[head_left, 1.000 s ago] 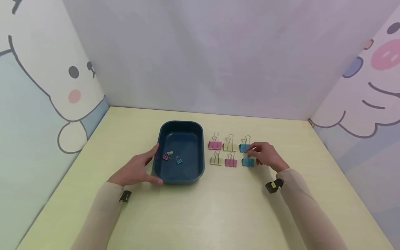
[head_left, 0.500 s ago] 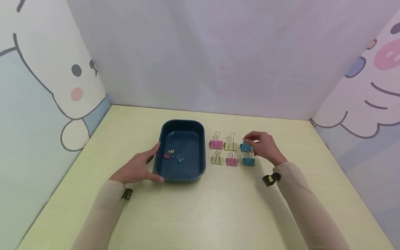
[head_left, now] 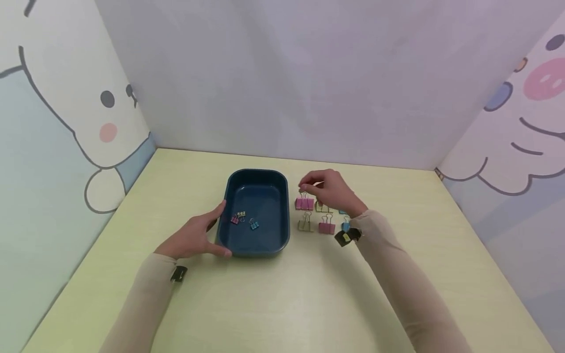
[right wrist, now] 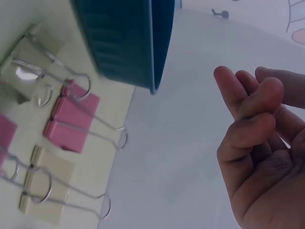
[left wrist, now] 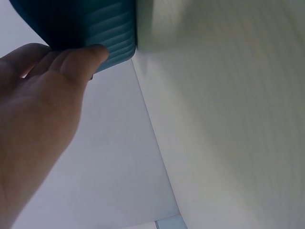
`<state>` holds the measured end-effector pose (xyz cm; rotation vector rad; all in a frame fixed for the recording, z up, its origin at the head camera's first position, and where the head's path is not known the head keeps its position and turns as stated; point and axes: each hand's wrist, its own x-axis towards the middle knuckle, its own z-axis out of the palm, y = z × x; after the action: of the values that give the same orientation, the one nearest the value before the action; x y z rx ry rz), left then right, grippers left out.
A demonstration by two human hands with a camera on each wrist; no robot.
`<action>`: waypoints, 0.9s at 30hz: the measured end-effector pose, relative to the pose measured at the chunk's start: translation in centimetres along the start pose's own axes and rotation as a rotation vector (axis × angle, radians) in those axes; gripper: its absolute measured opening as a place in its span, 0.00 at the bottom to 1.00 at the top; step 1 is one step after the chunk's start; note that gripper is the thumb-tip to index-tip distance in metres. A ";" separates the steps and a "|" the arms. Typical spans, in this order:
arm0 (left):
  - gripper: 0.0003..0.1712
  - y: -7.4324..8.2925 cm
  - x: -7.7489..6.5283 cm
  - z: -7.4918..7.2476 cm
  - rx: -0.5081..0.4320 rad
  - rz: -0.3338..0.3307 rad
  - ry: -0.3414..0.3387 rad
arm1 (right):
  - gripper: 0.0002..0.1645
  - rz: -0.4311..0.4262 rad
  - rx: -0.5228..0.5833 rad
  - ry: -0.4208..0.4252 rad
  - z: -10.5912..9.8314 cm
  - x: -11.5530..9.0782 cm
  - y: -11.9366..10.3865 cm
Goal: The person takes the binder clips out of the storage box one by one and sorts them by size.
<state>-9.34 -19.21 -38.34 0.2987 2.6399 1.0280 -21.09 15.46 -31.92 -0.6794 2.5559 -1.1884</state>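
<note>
Fingers [right wrist: 252, 131] bend, right hand [head_left: 332, 189] near pink clip [head_left: 300, 205]; left hand [head_left: 194, 238] touches tray [head_left: 269, 236].

I see a pale table [head_left: 265, 309] meeting a plain back wall [head_left: 282, 83]. A cartoon figure [head_left: 66, 83] decorates the left wall [head_left: 35, 181]; a pink cartoon snout [head_left: 540, 86] marks the right wall [head_left: 507, 211].

Tray [head_left: 267, 198], dark blue; small clips [head_left: 254, 225] within, toward 8 o'clock, pink, pale yellow and teal. Larger clips [head_left: 304, 204], at the tray's 3 o'clock, pink, cream and blue. Table [head_left: 273, 304], pale yellow. Sleeves [head_left: 147, 289], beige. Side walls [head_left: 44, 147], 10 and 2 o'clock, show grey-outlined cartoons.
</note>
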 end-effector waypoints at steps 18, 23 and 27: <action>0.76 -0.2 -0.1 0.1 0.040 0.024 0.007 | 0.11 -0.191 0.110 -0.117 7.5 7.2 -6.0; 0.75 -0.1 -0.1 0.1 0.045 0.037 0.008 | 0.14 -0.171 0.055 -0.171 9.1 8.5 -5.9; 0.75 0.0 -0.1 0.1 0.041 0.039 0.004 | 0.12 -0.157 0.011 -0.214 10.1 9.0 -5.5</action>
<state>-9.19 -19.16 -38.41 0.3589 2.6715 0.9878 -23.09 1.14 -34.35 -0.9646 2.3536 -1.1079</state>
